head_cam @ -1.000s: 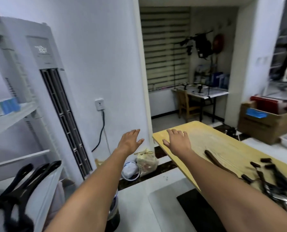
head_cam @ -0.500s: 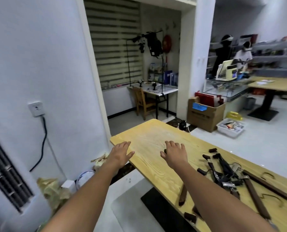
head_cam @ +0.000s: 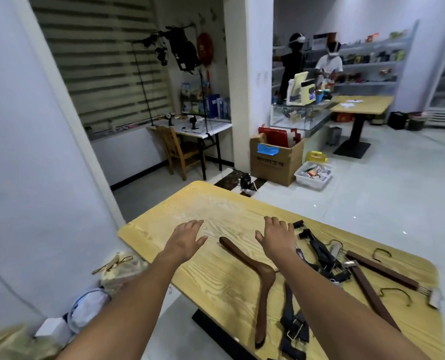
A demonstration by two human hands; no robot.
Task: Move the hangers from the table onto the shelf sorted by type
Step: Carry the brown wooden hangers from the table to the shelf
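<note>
**Head view, looking down along both forearms.**

My left hand (head_cam: 186, 239) is palm-down with the fingers straight and slightly fanned, and it holds nothing. It hangs over a bare stretch of the pale yellow wood-grain table (head_cam: 190, 203), near the table's left edge. I cannot tell whether the palm touches the board. My right hand (head_cam: 277, 236) is also palm-down, fingers straight and loosely spread, holding nothing, over the middle of the table.

The brown curved wooden hanger (head_cam: 264, 278) lies flat on the table between my two forearms. One of its arms ends between my hands and the other runs toward the near edge. Just right of my right hand is a tangle of black clip hangers (head_cam: 320, 253), with its far clips beside that hand. My right forearm covers part of the tangle. A further black clip hanger (head_cam: 294, 328) lies at the near edge, beside the lower arm of the brown curved wooden hanger. To the right of the tangle lie two dark brown straight bar hangers (head_cam: 382, 270) with metal clips. They meet near their far ends, and wire hooks lie beside them.

**Background.** An open cardboard box (head_cam: 276, 162) sits on the floor beyond the table, with a white plastic bin (head_cam: 313, 175) just beside it. A wooden chair (head_cam: 180, 152) stands at a small desk, and two people (head_cam: 329, 63) stand at a glass counter.
</note>
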